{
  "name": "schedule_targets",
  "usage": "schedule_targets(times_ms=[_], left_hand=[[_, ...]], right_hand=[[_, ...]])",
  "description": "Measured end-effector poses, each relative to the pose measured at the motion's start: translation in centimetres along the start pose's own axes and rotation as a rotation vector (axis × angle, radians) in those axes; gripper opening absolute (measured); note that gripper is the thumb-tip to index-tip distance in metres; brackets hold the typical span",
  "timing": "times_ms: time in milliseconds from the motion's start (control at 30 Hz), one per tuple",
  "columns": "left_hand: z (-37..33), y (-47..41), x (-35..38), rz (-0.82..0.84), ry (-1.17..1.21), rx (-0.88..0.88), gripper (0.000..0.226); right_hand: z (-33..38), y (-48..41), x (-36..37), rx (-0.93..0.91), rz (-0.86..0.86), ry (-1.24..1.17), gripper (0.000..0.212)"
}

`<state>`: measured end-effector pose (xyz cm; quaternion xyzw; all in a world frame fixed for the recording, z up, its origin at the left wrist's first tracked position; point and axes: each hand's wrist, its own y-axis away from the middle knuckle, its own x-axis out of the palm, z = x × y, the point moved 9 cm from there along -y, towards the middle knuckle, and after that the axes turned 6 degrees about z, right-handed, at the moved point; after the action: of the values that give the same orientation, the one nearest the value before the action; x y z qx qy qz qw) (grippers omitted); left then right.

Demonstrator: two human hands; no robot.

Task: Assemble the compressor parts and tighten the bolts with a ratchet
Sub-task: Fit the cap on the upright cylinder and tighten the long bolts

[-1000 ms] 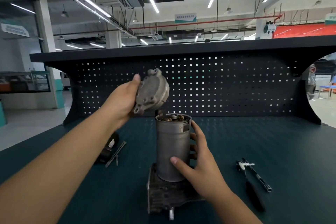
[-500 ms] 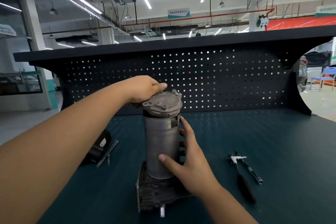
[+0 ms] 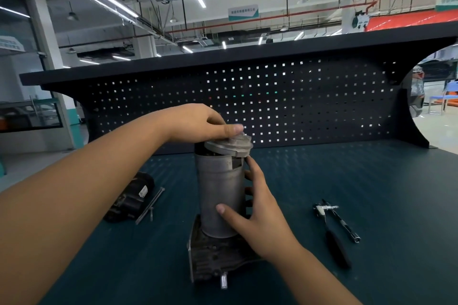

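A grey metal cylinder (image 3: 219, 195) stands upright on a dark cast compressor base (image 3: 213, 262) at the middle of the bench. A grey end cap (image 3: 229, 147) lies on the cylinder's top, slightly tilted and blurred. My left hand (image 3: 198, 122) grips the cap from above, thumb along its upper face. My right hand (image 3: 257, 213) wraps round the cylinder's right side, thumb across the front, fingers behind. A ratchet (image 3: 332, 233) with a black handle lies on the mat to the right, next to a slim extension bar (image 3: 345, 224).
A black motor part (image 3: 131, 197) lies left of the cylinder, with two long bolts (image 3: 151, 205) beside it. A dark pegboard back panel (image 3: 272, 101) rises behind the bench mat (image 3: 371, 181).
My left hand brought the cap down from above the open cylinder onto its top, and now the cap sits turned and a little tilted. My right hand kept its hold on the cylinder.
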<state>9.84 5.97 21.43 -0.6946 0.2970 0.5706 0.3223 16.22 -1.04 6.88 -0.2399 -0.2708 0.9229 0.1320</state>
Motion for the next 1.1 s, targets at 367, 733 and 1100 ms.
schedule_targets(times_ms=[367,733,1100], left_hand=[[0.4,1.2,-0.1,-0.109,0.102,0.054,0.084],[0.7,2.3,-0.5,-0.345,0.190,0.095,0.087],[2.4,3.4,-1.8,-0.484,0.411,0.070,0.058]], right_hand=[[0.0,0.0,0.0,0.009,0.005,0.010,0.092],[0.2,0.0,0.0,0.005,0.008,0.008,0.091],[0.2,0.1,0.0,0.008,0.000,-0.006,0.092]])
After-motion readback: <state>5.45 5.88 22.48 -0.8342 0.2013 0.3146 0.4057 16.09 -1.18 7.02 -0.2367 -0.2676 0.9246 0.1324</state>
